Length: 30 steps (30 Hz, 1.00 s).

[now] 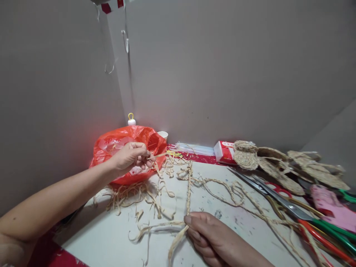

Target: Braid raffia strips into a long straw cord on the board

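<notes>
Hands: two, both mine, both bare
Braid (189, 189): one, a plaited straw cord that lies on the table (97, 237) and runs from the far heap toward me
Loose straw (130, 194): a tangle of flat strips spread between the bag and the braid, too many for me to count
Cord loops (230, 191): thin twisted lengths curling to the right of the braid; I cannot tell whether it is one piece or several
Bag (111, 146): one, red plastic, at the far left against the wall
Cup (162, 134): one, white, just behind the bag
Box (224, 151): one, red and white, near the back wall
Woven pieces (246, 155): at least four, one round disc and flatter ovals in a row to its right
Scissors (289, 209): at least two pairs, crossing each other at the right edge, handles red, green and orange
Left hand (132, 155): fingers shut in a pinch on one thin straw strand (161, 155), held up off the table just in front of the bag
Right hand (214, 239): thumb and forefinger pressed together on the near end of the braid, the other fingers curled under and resting on the table
Braid's place: middle of the table, near end in my right hand, far end in the straw heap
</notes>
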Each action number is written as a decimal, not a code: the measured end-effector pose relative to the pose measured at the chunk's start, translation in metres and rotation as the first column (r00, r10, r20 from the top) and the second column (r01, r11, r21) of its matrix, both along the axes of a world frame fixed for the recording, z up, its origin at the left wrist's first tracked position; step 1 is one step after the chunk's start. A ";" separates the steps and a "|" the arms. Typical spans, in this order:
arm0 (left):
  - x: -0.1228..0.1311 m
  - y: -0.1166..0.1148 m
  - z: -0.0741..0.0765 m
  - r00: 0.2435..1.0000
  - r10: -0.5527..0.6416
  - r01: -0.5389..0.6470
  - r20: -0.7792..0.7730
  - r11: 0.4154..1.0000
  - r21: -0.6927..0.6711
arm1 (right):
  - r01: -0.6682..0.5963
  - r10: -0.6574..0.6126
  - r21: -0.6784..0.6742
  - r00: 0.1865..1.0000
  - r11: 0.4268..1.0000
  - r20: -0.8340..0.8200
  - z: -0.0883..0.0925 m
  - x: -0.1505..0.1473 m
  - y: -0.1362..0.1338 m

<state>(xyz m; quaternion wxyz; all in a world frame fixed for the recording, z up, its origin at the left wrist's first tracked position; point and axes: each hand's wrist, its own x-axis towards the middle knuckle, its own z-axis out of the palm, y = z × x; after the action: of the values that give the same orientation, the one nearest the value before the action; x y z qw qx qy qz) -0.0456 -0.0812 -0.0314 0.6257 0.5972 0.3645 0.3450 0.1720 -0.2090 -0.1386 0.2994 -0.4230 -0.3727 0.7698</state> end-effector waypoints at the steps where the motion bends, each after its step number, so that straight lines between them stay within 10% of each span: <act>1: -0.001 -0.003 -0.003 1.000 0.023 -0.023 0.021 1.000 0.018 | 0.000 0.000 -0.003 1.000 1.000 -0.007 0.000 0.000 0.000; 9: -0.012 -0.034 -0.037 0.989 0.091 -0.078 -0.121 0.991 0.110 | 0.005 -0.005 -0.029 1.000 1.000 -0.023 0.003 -0.001 0.000; 20: -0.026 -0.067 -0.026 0.963 0.225 -0.132 -0.148 0.874 0.467 | -0.025 0.022 -0.042 0.998 0.999 -0.061 0.000 0.004 0.001; 30: -0.038 -0.117 -0.027 0.902 -0.073 0.255 -0.426 0.886 0.388 | -0.029 0.023 -0.070 0.997 0.997 -0.075 0.002 0.004 0.000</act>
<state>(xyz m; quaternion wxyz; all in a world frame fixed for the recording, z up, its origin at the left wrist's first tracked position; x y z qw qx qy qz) -0.0833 -0.1980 -0.0585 0.4164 0.8083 0.3452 0.2327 0.1763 -0.2085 -0.1365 0.2876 -0.3998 -0.3392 0.8015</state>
